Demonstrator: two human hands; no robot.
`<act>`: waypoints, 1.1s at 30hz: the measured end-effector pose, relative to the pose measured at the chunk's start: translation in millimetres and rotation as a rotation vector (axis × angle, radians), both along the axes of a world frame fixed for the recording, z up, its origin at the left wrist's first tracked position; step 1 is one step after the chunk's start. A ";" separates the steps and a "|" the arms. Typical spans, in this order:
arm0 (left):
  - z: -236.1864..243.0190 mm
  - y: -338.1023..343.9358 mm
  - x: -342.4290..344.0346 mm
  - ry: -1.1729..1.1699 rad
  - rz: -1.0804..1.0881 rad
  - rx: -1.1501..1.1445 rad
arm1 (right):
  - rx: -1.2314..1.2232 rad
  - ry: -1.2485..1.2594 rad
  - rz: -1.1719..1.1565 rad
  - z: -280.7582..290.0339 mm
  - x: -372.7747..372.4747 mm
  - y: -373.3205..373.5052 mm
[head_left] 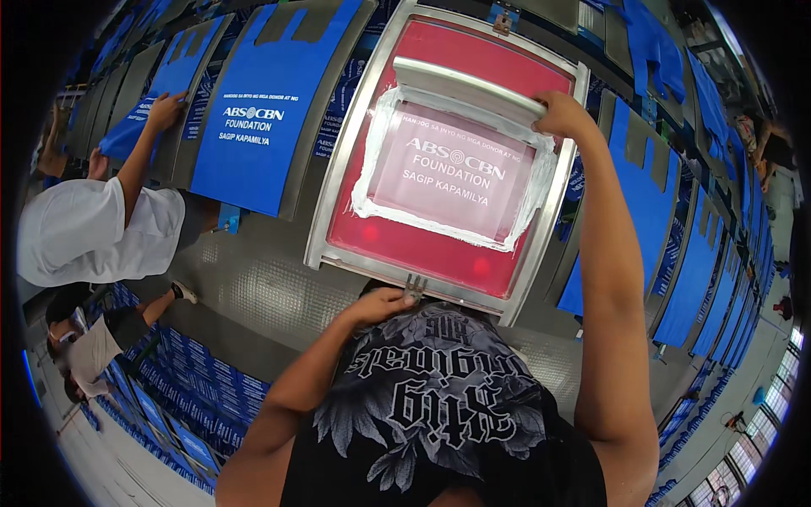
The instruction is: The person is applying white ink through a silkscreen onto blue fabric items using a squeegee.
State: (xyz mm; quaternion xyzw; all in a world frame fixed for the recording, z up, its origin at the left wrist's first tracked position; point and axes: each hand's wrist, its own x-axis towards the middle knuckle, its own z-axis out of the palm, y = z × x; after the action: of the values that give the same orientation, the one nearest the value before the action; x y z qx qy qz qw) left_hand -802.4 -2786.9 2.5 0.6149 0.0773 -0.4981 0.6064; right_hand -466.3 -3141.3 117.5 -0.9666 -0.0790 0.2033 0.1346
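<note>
One squeegee (469, 89), a long, straight bar of smooth, dull metal, lies across the far side of a screen (410, 245), above its pale rectangular panel. The right hand (559, 117) is closed around the bar's right end. Thick, ragged white ink (365, 182) borders the panel, and the red mesh around it shows two bright red spots near its lower edge. One rectangular metal frame (335, 190) surrounds the mesh. At its near edge, the left hand (380, 306) is curled, its thumb and fingers at one small metal piece (413, 286) with prongs; how firmly they grip, I cannot tell. Left of the frame, one flat blue cloth (245, 160) with white print lies on a grey board (317, 127). Beyond it, a white-shirted co-worker (93, 228) has two hands on another blue cloth (131, 133).
</note>
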 end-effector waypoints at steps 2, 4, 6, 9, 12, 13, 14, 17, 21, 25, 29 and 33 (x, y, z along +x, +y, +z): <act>4.9 -5.0 9.8 0.097 -0.088 -0.042 | -0.017 -0.112 0.020 -6.5 -2.6 11.2; 14.6 -3.0 15.8 0.083 -0.154 -0.061 | -0.030 -0.223 0.038 -7.9 -5.6 27.4; 25.7 -3.6 18.4 0.072 -0.228 -0.084 | -0.009 -0.254 0.001 -1.3 -13.8 38.0; 39.3 -9.7 18.6 -0.058 -0.135 -0.195 | -0.052 -0.148 -0.023 18.6 -50.8 49.1; 35.8 -5.7 16.1 -0.034 -0.106 -0.195 | 0.001 -0.126 -0.045 25.9 -134.6 83.7; 38.2 -7.7 16.1 -0.050 -0.094 -0.201 | 0.020 -0.185 -0.025 20.3 -170.5 89.3; 36.5 -7.4 15.6 -0.053 -0.097 -0.204 | 0.015 -0.223 -0.043 20.2 -206.3 101.5; 33.5 -11.2 19.2 -0.064 -0.120 -0.179 | 0.067 -0.382 -0.024 15.7 -270.6 123.1; 30.5 -21.4 20.0 -0.032 -0.119 0.008 | 0.053 -0.314 -0.049 13.3 -273.0 112.0; 26.8 -19.8 16.9 -0.082 -0.183 0.256 | 0.019 -0.378 -0.060 15.9 -260.5 73.2; 28.8 -9.1 11.3 -0.061 -0.154 0.349 | 0.199 -0.273 -0.178 5.8 -258.9 37.0; 77.4 -12.6 55.1 -0.515 -0.387 0.656 | 0.752 -0.201 -0.423 -51.3 -253.6 -11.4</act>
State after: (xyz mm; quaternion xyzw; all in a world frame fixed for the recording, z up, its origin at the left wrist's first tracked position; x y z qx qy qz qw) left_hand -747.3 -2799.5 79.9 0.8813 -0.0386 -0.3825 0.2749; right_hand -719.9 -3152.7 66.2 -0.8603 0.0393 0.0332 0.5073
